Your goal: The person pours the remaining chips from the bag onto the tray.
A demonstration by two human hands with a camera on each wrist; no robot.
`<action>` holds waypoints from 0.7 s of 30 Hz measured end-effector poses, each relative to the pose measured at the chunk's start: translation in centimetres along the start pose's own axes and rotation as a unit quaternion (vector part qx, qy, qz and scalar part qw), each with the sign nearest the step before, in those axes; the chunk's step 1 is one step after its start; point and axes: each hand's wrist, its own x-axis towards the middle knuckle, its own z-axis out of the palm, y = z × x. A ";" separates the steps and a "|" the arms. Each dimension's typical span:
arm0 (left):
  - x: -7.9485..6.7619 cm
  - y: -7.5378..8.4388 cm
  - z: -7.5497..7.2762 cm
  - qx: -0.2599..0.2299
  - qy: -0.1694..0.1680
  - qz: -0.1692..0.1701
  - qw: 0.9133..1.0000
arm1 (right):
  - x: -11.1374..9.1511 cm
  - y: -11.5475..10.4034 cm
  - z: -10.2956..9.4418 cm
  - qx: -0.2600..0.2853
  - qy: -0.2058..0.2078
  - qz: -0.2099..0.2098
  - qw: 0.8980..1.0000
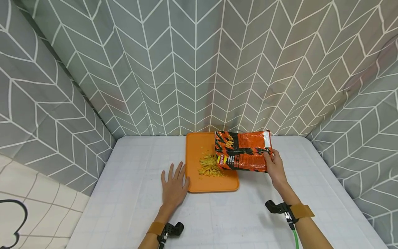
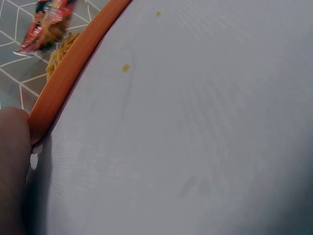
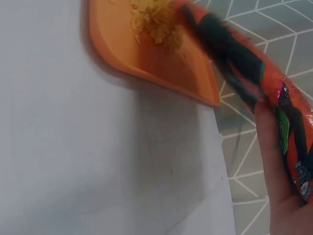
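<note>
My right hand (image 1: 275, 167) grips the right end of an orange and black snack bag (image 1: 244, 152), thumb on its front face. The bag lies on its side over the right part of an orange tray (image 1: 195, 148), its left end above a heap of yellow stick-shaped chips (image 1: 209, 166). In the right wrist view the bag (image 3: 239, 54) slants toward the chips (image 3: 159, 24). My left hand (image 1: 174, 185) rests flat on the table with fingers spread, its thumb at the tray's left rim. The left wrist view shows the thumb (image 2: 13, 142) against the tray's side (image 2: 68, 73).
A white cloth covers the table (image 1: 140, 162). Small yellow crumbs (image 2: 125, 68) lie on it beside the tray. A grey curtain (image 1: 183, 69) with white zigzag lines stands right behind the table, and more of it flanks both sides. Each wrist wears a strapped camera (image 1: 276, 207).
</note>
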 end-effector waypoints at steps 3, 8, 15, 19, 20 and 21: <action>0.0 0.0 0.0 0.001 0.002 0.001 1.000 | -0.1 -0.1 0.1 -0.010 0.002 -0.003 1.000; 0.1 -0.1 -0.2 0.013 -0.017 -0.005 1.000 | -0.3 -0.5 0.2 0.027 -0.005 0.008 1.000; 0.1 0.0 0.0 0.010 -0.015 -0.007 1.000 | -0.4 -0.5 0.2 -0.026 0.014 -0.003 1.000; 0.0 -0.1 0.1 0.017 -0.014 -0.007 1.000 | -0.5 -0.7 0.2 0.004 0.014 -0.006 1.000; 0.1 -0.1 0.1 0.018 -0.012 -0.006 1.000 | -0.5 -0.7 0.2 0.003 0.016 -0.008 1.000; 0.1 -0.1 0.0 0.018 -0.013 -0.007 1.000 | -0.4 -0.6 0.3 0.002 0.018 -0.011 1.000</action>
